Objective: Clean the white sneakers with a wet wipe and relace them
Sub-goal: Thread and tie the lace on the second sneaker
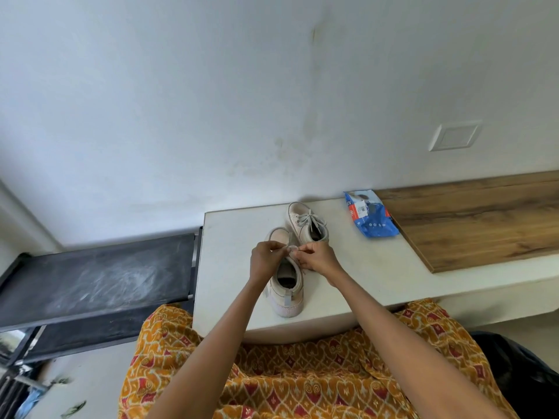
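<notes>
Two white sneakers sit on my pale worktop (357,264). The nearer sneaker (286,285) lies heel toward the front edge, and over its lacing my left hand (266,257) and right hand (317,257) each pinch the lace (292,248) with curled fingers. The far sneaker (307,222), already laced, stands close to the back edge by the wall. The blue wipes packet (370,217) lies to the right of it, beside the wooden board (472,219).
</notes>
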Demonstrator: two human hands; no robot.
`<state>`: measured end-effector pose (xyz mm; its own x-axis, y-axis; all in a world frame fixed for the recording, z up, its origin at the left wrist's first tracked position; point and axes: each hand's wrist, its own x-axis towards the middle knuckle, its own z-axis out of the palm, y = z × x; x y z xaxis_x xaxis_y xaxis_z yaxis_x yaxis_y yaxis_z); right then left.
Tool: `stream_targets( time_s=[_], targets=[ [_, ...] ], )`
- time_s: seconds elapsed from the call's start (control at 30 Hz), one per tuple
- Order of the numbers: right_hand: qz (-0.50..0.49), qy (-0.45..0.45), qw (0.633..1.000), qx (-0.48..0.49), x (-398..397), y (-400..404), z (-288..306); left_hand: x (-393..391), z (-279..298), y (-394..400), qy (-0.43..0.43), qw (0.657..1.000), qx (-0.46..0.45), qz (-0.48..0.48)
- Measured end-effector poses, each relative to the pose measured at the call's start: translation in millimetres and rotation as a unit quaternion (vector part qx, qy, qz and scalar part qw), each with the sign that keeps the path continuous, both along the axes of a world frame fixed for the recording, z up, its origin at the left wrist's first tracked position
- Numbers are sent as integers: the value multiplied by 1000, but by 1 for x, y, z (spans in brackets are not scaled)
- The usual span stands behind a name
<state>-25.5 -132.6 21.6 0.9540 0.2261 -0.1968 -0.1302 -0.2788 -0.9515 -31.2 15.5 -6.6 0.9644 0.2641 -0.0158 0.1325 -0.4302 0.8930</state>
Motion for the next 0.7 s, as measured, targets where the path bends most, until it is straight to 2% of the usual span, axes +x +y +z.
stream_targets(
  time_s=[0.17,0.33,0.53,0.6,0.7],
  targets=[
    [5,32,999,-41,6,-2,4,2,-1,1,14,1000,21,-16],
    [28,19,997,-66,4,0,10,3,0,2,10,998,43,-35],
    [0,-13,997,-70,19,-2,10,3,-1,6,18,997,40,-64],
    [31,-9,995,-99,26,-1,12,4,-3,7,18,997,30,-73],
    [142,-15,971,-189,33,0,9,5,-6,9,18,997,9,-77]
  ],
)
